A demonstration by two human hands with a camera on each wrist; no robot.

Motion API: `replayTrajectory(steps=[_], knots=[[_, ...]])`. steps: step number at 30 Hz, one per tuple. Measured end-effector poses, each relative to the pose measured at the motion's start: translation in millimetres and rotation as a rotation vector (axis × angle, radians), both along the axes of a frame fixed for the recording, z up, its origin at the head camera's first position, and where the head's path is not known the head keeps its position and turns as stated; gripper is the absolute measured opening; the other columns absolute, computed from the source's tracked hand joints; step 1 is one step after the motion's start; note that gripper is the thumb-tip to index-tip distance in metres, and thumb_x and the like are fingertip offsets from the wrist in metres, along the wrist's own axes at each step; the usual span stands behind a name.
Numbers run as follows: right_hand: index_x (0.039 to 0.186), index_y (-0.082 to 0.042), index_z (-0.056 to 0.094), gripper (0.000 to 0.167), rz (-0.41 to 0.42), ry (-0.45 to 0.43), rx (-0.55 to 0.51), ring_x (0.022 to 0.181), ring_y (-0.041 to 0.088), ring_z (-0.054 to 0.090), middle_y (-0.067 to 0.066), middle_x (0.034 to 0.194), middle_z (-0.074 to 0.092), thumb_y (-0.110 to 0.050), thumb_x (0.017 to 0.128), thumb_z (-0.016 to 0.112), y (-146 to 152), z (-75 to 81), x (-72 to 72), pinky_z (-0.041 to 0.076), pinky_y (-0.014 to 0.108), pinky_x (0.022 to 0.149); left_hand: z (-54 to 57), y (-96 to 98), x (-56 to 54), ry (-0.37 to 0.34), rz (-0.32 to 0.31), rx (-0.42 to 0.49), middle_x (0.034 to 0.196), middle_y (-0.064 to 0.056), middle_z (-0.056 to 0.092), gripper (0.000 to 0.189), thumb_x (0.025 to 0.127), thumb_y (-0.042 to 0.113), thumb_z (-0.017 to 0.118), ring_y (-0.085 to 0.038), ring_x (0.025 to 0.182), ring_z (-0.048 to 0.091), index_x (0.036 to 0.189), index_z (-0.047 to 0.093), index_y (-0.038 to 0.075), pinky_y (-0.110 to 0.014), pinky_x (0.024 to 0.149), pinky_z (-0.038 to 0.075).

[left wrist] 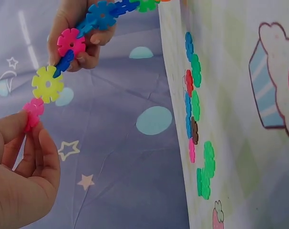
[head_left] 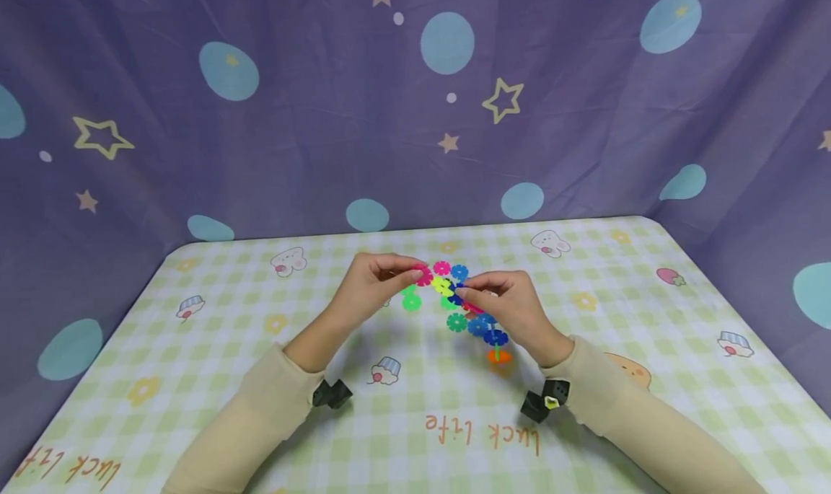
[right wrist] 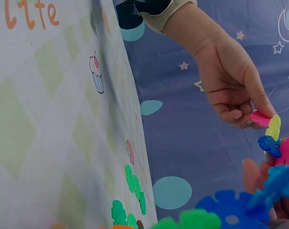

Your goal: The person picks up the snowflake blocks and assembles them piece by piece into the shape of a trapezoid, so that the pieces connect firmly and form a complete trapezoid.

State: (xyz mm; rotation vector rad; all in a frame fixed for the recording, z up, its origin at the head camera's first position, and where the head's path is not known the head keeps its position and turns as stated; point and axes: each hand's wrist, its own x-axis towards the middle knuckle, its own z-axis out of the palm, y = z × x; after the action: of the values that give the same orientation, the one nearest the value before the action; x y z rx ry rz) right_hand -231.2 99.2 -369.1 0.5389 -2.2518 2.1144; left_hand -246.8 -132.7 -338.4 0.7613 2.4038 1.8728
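Observation:
A chain of slotted plastic snowflake discs hangs between the two hands. My left hand (head_left: 371, 283) pinches the pink disc (left wrist: 34, 110) at one end between thumb and fingertips. Beside it comes a yellow disc (left wrist: 47, 84), joined to a dark blue disc (left wrist: 64, 64). Further along, my right hand (head_left: 513, 305) grips the chain around the dark blue disc and the second pink disc (left wrist: 71, 43). From there blue discs (left wrist: 101, 15) run on toward a green and an orange disc (head_left: 499, 357) that hang below the right hand. Its fingers are partly hidden by the discs.
Loose snowflake discs lie flat on the checked tablecloth beneath the hands: light green ones (head_left: 412, 302), a pink one (head_left: 441, 268), a blue one (head_left: 459, 271) and a darker green one (head_left: 457, 322). A patterned purple curtain (head_left: 311, 155) stands behind the table.

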Motion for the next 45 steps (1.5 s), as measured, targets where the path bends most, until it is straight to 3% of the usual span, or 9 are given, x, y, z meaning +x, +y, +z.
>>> replayTrajectory(steps=[6,14,22,27,31,37,42,45], knots=[[0.087,0.004,0.073,0.017,-0.001,0.013,-0.002,0.070,0.023,0.069,0.009,0.081,0.072,-0.012,0.082,0.074,-1.5,-0.3,1.3,0.057,0.036,0.068,-6.1,3.8,-1.2,0.025,-0.005,0.002,0.094,-0.015,0.071,0.021,0.089,0.009,0.065,-0.011,0.077,0.067,0.102,0.070,-0.005,-0.026,0.068,0.055],[0.092,0.009,0.071,0.021,-0.054,-0.029,-0.024,0.069,0.017,0.068,0.004,0.079,0.072,-0.010,0.084,0.071,-2.3,-3.0,1.1,0.056,0.042,0.072,-12.9,11.6,1.9,0.018,0.086,0.055,0.088,-0.018,0.071,0.017,0.085,0.008,0.069,-0.017,0.072,0.068,0.097,0.072,-0.005,-0.031,0.066,0.056],[0.093,0.010,0.069,0.023,-0.066,-0.077,-0.056,0.069,0.017,0.067,-0.001,0.076,0.071,-0.011,0.084,0.072,-3.4,-4.9,1.1,0.057,0.033,0.070,-10.4,16.3,5.5,-0.029,0.101,0.064,0.087,-0.019,0.071,0.018,0.085,0.006,0.069,-0.028,0.075,0.068,0.097,0.071,-0.007,-0.024,0.063,0.053],[0.092,0.013,0.063,0.016,0.019,-0.138,-0.162,0.070,0.016,0.067,0.004,0.078,0.068,-0.002,0.087,0.065,-5.9,-4.3,1.0,0.057,0.035,0.072,-9.9,17.9,2.8,-0.085,0.119,0.075,0.085,-0.013,0.072,0.021,0.084,0.009,0.071,-0.016,0.071,0.067,0.099,0.071,-0.006,-0.029,0.065,0.055],[0.090,0.004,0.062,0.003,0.068,-0.192,-0.220,0.069,0.015,0.066,0.004,0.078,0.064,0.002,0.089,0.060,-7.9,-2.6,1.3,0.057,0.038,0.072,-10.9,20.2,-1.0,-0.136,0.140,0.114,0.081,-0.007,0.072,0.022,0.082,0.008,0.073,-0.011,0.067,0.066,0.098,0.070,-0.007,-0.030,0.065,0.056],[0.088,-0.004,0.062,0.006,0.078,-0.271,-0.223,0.071,0.017,0.064,0.003,0.079,0.063,-0.001,0.091,0.058,-8.8,-2.5,0.6,0.057,0.041,0.070,-11.6,21.2,-5.6,-0.155,0.142,0.136,0.081,-0.006,0.073,0.025,0.082,0.008,0.073,-0.020,0.071,0.068,0.098,0.068,-0.010,-0.033,0.066,0.056],[0.088,-0.003,0.062,0.006,0.059,-0.269,-0.202,0.071,0.020,0.065,0.003,0.078,0.065,-0.001,0.091,0.058,-7.4,-2.8,0.1,0.057,0.039,0.070,-12.7,17.6,-9.8,-0.170,0.115,0.123,0.090,-0.007,0.073,0.026,0.084,0.009,0.071,-0.015,0.075,0.068,0.103,0.068,-0.009,-0.038,0.072,0.056],[0.089,-0.002,0.062,0.005,0.053,-0.266,-0.195,0.071,0.021,0.065,0.003,0.079,0.065,-0.002,0.092,0.058,-5.2,-2.7,-0.2,0.057,0.038,0.070,-16.8,9.7,-14.8,-0.197,0.112,0.094,0.099,-0.009,0.072,0.029,0.086,0.013,0.069,-0.013,0.080,0.067,0.108,0.067,-0.006,-0.034,0.075,0.056]])
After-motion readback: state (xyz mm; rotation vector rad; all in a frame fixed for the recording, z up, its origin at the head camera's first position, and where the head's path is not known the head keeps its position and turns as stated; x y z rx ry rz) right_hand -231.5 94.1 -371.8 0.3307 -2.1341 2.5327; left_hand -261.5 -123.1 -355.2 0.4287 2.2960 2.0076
